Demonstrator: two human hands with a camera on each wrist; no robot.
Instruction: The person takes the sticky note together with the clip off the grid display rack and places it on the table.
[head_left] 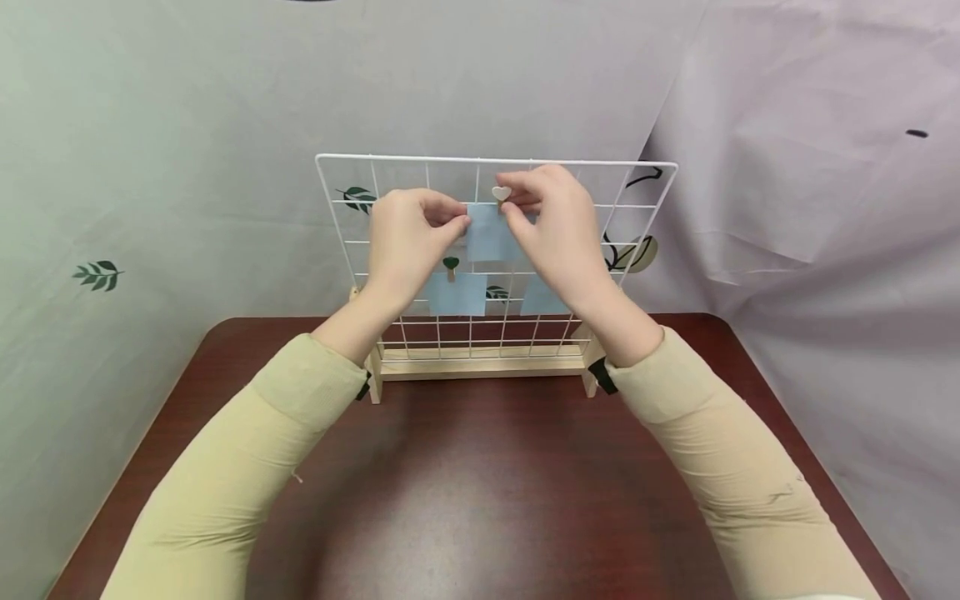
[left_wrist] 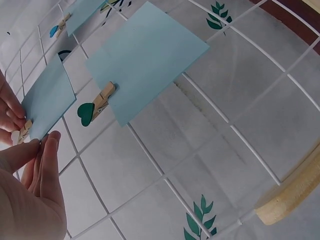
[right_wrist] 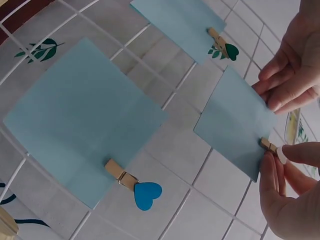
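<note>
A blue square of paper (head_left: 486, 240) lies against the upper middle of a white wire grid (head_left: 405, 157). My left hand (head_left: 408, 237) pinches its top left corner between thumb and fingers. At the paper's top edge is a small wooden clothespin with a white heart (head_left: 501, 193), which my right hand (head_left: 558, 225) pinches by its heart end. In the right wrist view, the clothespin's wooden tip (right_wrist: 266, 144) overlaps the paper. Lower on the grid hang another blue paper (head_left: 459, 296) with a green-heart clothespin (head_left: 451, 264) and a third paper (right_wrist: 82, 120) with a blue-heart clothespin (right_wrist: 148, 195).
The grid stands in a pale wooden base (head_left: 480, 367) toward the back of a dark red table (head_left: 480, 483). Behind it hangs a light cloth (head_left: 225, 125) printed with leaves. My sleeved forearms reach over the table from both sides.
</note>
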